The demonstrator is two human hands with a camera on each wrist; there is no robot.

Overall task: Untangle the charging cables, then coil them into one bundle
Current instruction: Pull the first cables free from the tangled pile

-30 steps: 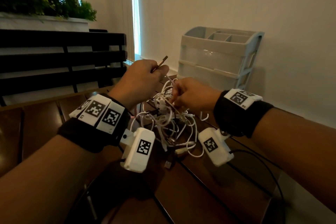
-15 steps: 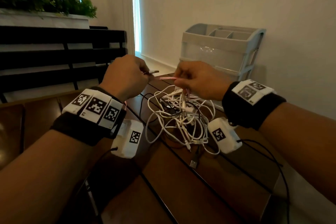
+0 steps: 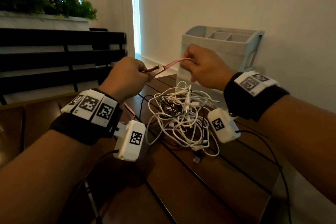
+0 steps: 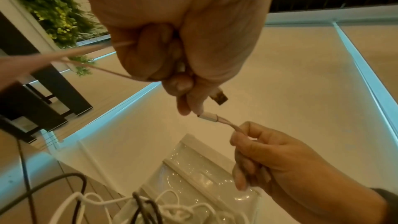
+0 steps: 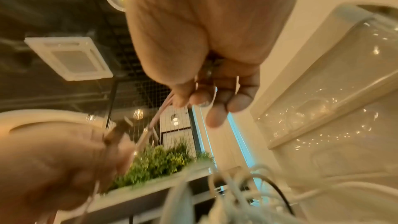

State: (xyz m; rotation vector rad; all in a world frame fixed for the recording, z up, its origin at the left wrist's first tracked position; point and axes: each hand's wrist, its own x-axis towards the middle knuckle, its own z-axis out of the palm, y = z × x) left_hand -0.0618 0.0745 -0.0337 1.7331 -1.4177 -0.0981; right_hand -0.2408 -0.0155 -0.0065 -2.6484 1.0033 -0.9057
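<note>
Both hands are up above the table (image 3: 181, 187), working one pink cable (image 3: 179, 61) pulled clear of the pile. Left hand (image 3: 127, 78) is clenched round it: the metal USB plug (image 4: 218, 97) sticks out past the fingers, and more pink cable trails out the back of the fist toward the wrist. Right hand (image 3: 205, 68) grips the pink cable in curled fingers; a short run arcs from it to a small plug (image 4: 208, 118) that sits just beside the left fingertips. Whether that small plug touches the left hand, can't tell.

Remaining cables (image 3: 181, 120), mostly white with a few black, lie in a tangled heap on the table below and between the hands. A grey drawer organiser (image 3: 227, 45) stands against the wall behind the heap.
</note>
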